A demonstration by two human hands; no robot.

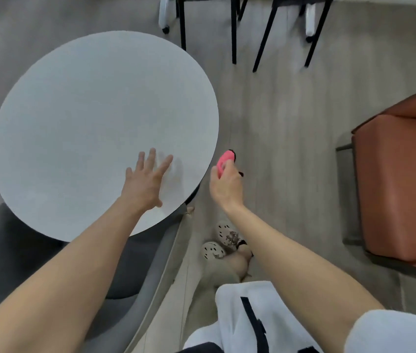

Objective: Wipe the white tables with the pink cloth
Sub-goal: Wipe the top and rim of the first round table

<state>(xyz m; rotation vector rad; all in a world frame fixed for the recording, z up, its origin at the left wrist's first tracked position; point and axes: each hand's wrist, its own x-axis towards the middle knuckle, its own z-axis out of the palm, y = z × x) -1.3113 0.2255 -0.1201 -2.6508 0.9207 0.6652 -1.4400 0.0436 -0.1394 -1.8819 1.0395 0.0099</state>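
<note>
A round white table (87, 118) fills the left half of the view. My left hand (146, 180) lies flat on its near right part, fingers spread, holding nothing. My right hand (226, 184) hovers over the floor just off the table's right edge, closed around a bunched pink cloth (224, 160) that sticks out above the fingers. The cloth does not touch the table.
A grey seat (8, 256) sits under the table's near edge. An orange-brown upholstered chair (400, 179) stands at the right. Black chair legs (233, 34) and white caster legs (163, 14) are at the top. My feet in pale clogs (221, 242) stand on the grey wood floor.
</note>
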